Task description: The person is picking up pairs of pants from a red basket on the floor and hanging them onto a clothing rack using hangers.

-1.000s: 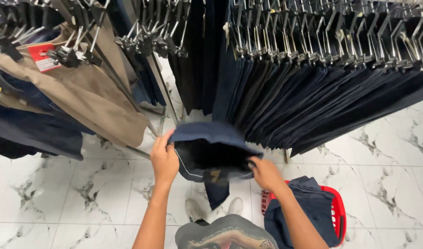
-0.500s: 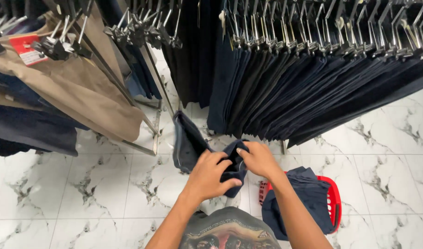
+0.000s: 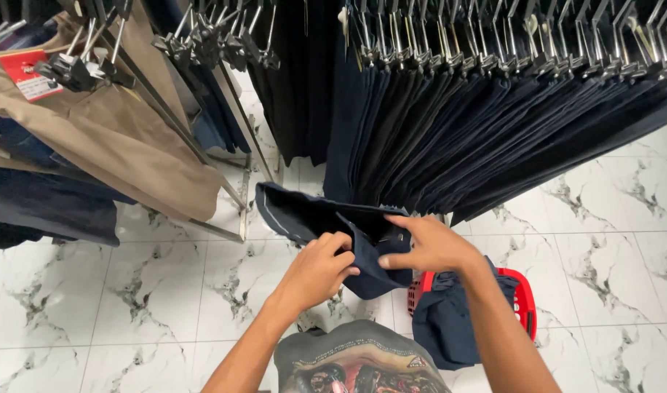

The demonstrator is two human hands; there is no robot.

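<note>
Both hands, the left hand (image 3: 320, 268) and right hand (image 3: 429, 246), have a clenched grip on folded navy trousers (image 3: 326, 222) held between them, dark hanging trousers (image 3: 493, 124) just beyond, a red basket (image 3: 524, 298) below the right wrist.

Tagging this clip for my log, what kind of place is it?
Most likely a clothing shop: rows of dark trousers on clip hangers, a tagged tan garment, and a red basket on the marble floor.
</note>
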